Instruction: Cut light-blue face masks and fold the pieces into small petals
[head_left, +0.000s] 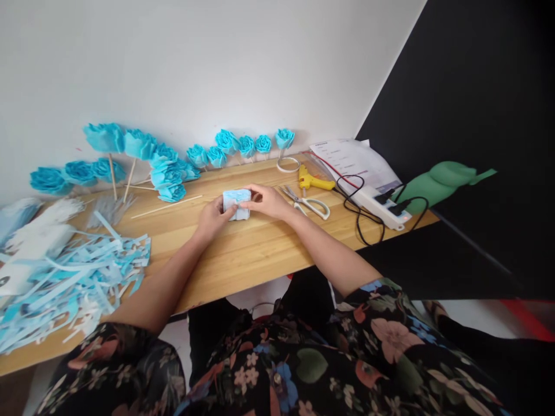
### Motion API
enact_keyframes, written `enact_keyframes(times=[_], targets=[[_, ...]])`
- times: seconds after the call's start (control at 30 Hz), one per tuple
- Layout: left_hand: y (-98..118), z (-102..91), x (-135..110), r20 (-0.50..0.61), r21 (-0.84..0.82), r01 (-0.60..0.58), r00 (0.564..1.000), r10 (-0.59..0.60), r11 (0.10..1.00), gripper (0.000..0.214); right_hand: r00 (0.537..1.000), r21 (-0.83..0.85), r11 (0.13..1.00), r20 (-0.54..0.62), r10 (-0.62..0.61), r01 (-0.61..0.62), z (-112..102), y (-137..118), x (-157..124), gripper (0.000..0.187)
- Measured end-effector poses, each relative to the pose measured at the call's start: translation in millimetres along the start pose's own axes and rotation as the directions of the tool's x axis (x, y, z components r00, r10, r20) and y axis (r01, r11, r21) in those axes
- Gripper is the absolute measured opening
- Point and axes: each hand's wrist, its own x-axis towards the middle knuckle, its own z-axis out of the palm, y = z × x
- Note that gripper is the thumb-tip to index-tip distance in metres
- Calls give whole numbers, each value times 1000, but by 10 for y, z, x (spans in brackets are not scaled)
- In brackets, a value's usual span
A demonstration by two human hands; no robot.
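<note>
My left hand and my right hand meet over a small folded piece of light blue paper on the wooden table. Both hands pinch it, the left from the near left side, the right from the right edge. The paper rests low against the table top. White-handled scissors lie just right of my right hand, and a yellow glue gun lies behind them.
Several blue paper roses on sticks lean along the back wall. A heap of blue and white paper scraps covers the left end. A white power strip with black cables, printed sheets and a green object sit at right.
</note>
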Motion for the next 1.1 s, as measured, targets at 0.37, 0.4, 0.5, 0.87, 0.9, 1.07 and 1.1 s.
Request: enact_keyframes(times=[0.37, 0.4, 0.5, 0.87, 0.9, 1.07, 1.1], targets=[[145, -7, -46, -59, -458, 129, 983, -175, 880, 31, 986, 40, 996, -146, -79, 85, 52, -97, -16, 41], [161, 0, -50, -27, -560, 150, 980, -199, 814, 33, 984, 46, 995, -158, -82, 90, 53, -103, -18, 41], [222, 13, -64, 88, -731, 216, 970, -225, 647, 39, 977, 51, 993, -189, -98, 109, 49, -129, -30, 41], [333, -73, -81, 159, -761, 318, 937, -312, 566, 15, 955, -141, 976, -222, -196, 168, 39, -94, -25, 44], [344, -85, -81, 169, -773, 326, 933, -319, 545, 12, 953, -168, 970, -219, -208, 173, 40, -88, -25, 44], [348, -91, -72, 227, -822, 379, 903, -365, 426, 12, 949, -221, 957, -208, -236, 189, 57, -88, -30, 42], [344, -80, -71, 220, -831, 371, 904, -366, 416, 12, 949, -216, 958, -211, -234, 188, 62, -89, -30, 43]])
